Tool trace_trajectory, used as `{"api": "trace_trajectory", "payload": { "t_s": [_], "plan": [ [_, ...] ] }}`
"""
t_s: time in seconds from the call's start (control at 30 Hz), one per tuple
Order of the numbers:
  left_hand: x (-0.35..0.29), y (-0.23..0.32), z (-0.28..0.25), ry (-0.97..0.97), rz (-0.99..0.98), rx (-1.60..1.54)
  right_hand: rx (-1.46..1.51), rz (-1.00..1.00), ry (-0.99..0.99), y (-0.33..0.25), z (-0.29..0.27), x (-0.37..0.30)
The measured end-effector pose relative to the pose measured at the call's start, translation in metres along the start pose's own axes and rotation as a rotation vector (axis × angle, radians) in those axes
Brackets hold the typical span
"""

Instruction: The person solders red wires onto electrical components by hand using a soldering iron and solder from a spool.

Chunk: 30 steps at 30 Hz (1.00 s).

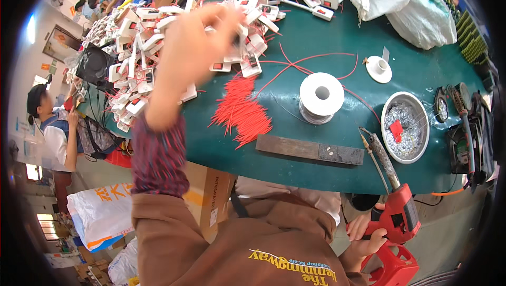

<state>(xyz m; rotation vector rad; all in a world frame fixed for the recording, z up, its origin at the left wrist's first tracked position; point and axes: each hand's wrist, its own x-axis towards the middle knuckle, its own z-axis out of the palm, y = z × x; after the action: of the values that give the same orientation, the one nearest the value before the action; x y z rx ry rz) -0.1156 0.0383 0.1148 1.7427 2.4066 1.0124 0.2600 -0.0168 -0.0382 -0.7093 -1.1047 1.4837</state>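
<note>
My left hand is raised over a heap of white plastic switch housings with red rockers and thin red wires. Motion blurs its fingers, and a pale streak shows beside them; whether they hold anything I cannot make out. At the table's front right, my right hand is wrapped around the grip of a red soldering gun. The gun's dark barrel and thin feed tube point up over the table edge. A bundle of short red wires lies on the green tabletop, right of my left forearm.
A solder wire spool stands mid-table behind a dark flat bar. Right of these are a metal bowl of scraps, a white round stand and a black fan. White sacks sit far right. Another person is at left.
</note>
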Motion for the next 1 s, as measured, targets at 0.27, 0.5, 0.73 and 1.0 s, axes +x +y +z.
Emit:
{"api": "trace_trajectory", "payload": {
  "t_s": [0.27, 0.5, 0.73, 1.0],
  "plan": [
    [0.08, -0.065, -0.018, -0.067, -0.141, 0.225, 0.022, 0.014, -0.016, 0.0, 0.005, 0.0],
    [0.051, -0.037, 0.029, 0.016, 0.219, 0.28, 0.032, -0.017, -0.023, -0.002, -0.003, 0.007],
    [-0.02, -0.01, 0.03, -0.091, 0.389, 0.161, -0.081, -0.173, 0.063, 0.005, 0.005, 0.008],
    [-0.102, -0.055, 0.036, 0.071, 0.355, -0.246, -0.634, -0.222, 0.435, 0.015, 0.016, 0.031]
  ]
}}
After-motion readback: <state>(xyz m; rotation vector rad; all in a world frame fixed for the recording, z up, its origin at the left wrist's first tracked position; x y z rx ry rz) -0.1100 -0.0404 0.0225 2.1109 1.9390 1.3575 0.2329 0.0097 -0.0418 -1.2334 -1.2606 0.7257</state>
